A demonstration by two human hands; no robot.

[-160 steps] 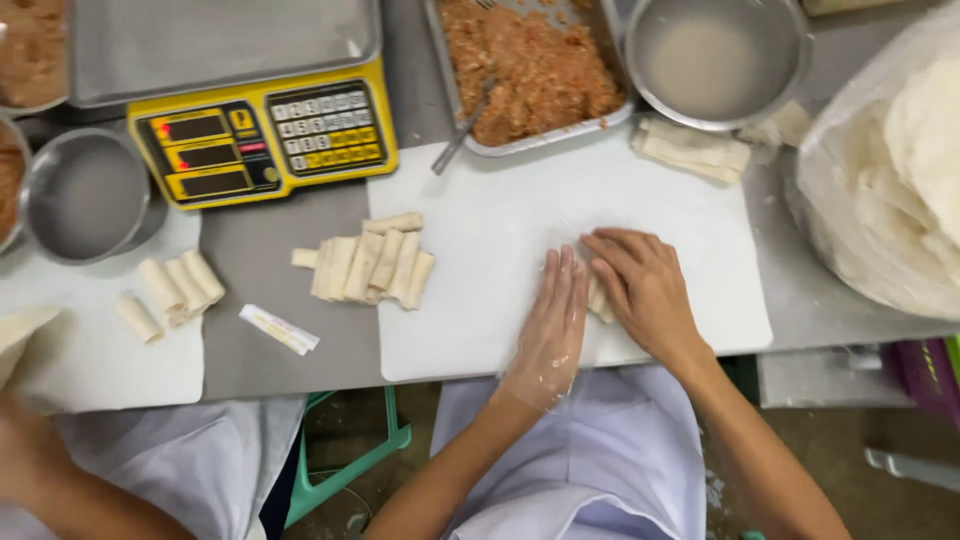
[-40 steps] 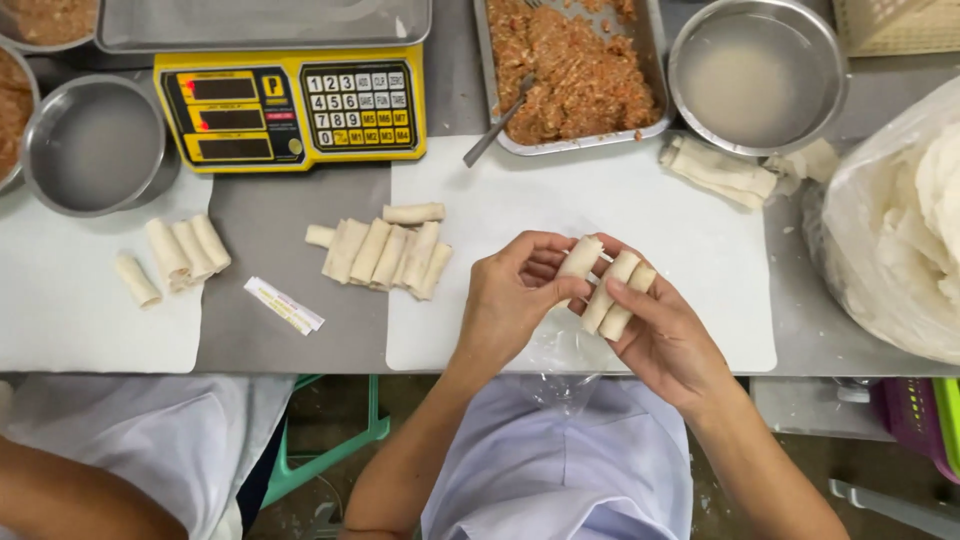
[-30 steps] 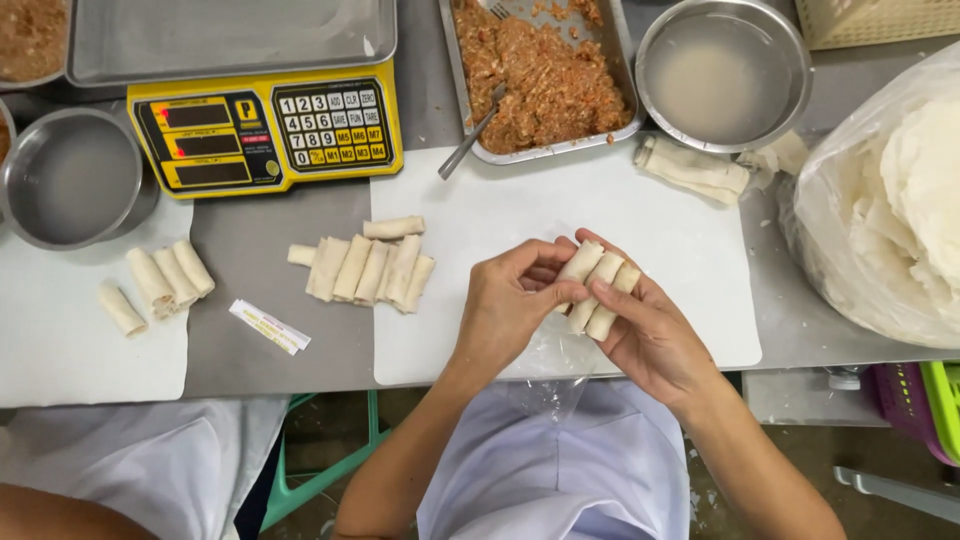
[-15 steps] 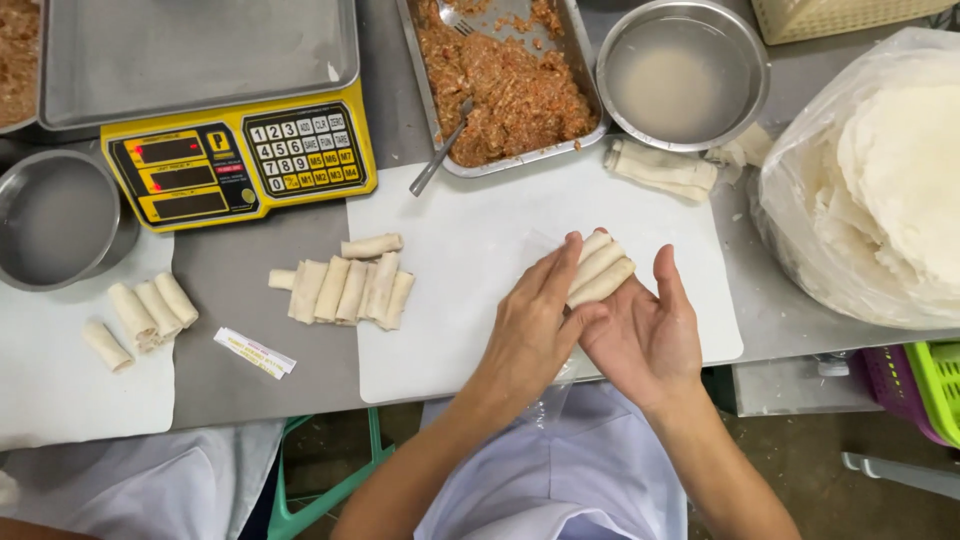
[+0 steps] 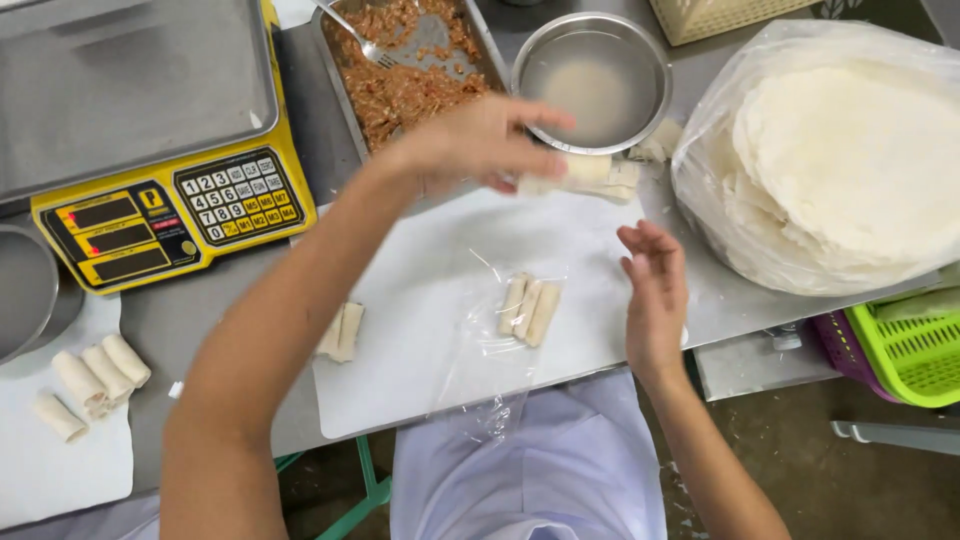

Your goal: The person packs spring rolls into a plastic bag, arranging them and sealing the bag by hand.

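Three pale spring rolls lie side by side on a clear plastic bag, which rests on the white cutting board. My right hand hovers just right of them, fingers apart and holding nothing. My left arm reaches across the board. My left hand is blurred over a small pile of folded wrapper pieces by the metal water bowl. Whether it grips them is unclear.
A tray of minced filling with a spoon sits at the back, beside a yellow scale. A big bag of round wrappers is at the right, above a green basket. More rolls lie at the left.
The three rolls left my hands and now lie on the plastic bag. My left hand has swung up to the wrapper pieces by the bowl. My right hand has opened.
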